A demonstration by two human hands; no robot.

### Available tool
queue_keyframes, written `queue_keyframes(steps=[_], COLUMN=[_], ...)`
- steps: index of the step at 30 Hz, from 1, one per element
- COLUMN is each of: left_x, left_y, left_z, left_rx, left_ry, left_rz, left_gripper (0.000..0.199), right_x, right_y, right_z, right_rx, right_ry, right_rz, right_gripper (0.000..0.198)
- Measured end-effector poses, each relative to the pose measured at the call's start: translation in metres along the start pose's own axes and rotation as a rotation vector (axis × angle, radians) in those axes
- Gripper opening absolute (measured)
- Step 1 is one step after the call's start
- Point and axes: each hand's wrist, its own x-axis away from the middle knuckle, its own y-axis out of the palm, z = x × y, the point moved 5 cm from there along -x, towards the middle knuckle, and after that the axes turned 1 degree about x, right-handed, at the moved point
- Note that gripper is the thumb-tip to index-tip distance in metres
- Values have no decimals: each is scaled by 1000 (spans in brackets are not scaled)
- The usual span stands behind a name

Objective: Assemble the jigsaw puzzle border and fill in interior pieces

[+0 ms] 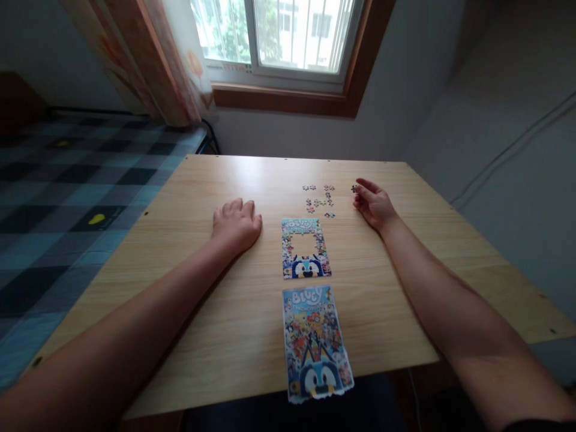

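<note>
Between the thumb and fingers of my right hand (374, 205) is a small puzzle piece (354, 189), held just above the table's far right part. My left hand (237, 224) rests on the wood with its fingers loosely curled forward; nothing shows in it. Midway between the hands lies a partly assembled jigsaw puzzle (306, 267), its border filled around an open middle where bare table shows. Beyond it are several loose puzzle pieces (319, 202), some seemingly touching. Nearer to me lies a printed Bluey picture sheet (317, 342) with a torn lower edge.
The pale wooden table (180, 360) runs up toward the wall below a window (288, 42). On the left stand a bed with a checked cover (121, 147) and a curtain (157, 60). A cable (508, 150) hangs along the right wall. The picture sheet overhangs the table's near edge.
</note>
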Motion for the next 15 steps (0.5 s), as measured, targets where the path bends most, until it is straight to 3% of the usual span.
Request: queue_keyframes(steps=[3, 7, 11, 15], left_x=[7, 21, 39, 53], left_y=[-9, -28, -35, -35], left_z=[10, 34, 54, 64], left_rx=[146, 292, 345, 436], left_ry=[222, 605, 784, 883], left_rz=[135, 238, 124, -20], left_gripper=[43, 24, 23, 21], right_x=[15, 42, 76, 100], right_y=[19, 57, 100, 120], right_z=[1, -4, -8, -4], right_rx=[160, 460, 644, 796], right_ry=[51, 29, -5, 5], right_rz=[-180, -453, -719, -848], right_gripper=[46, 38, 19, 13])
